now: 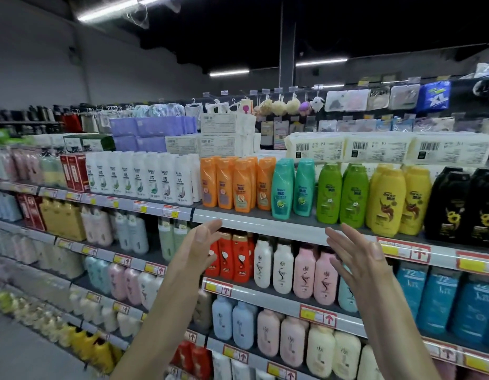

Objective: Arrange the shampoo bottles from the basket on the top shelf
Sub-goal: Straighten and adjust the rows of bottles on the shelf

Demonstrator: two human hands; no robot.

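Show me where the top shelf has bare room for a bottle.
Bare strip along the top shelf front, before the orange bottles and teal bottles; a slim gap between teal and green bottles. Packed tight: white bottles, yellow bottles, black bottles.

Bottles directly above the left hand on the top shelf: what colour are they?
The bottles are orange, best seen in the head view.
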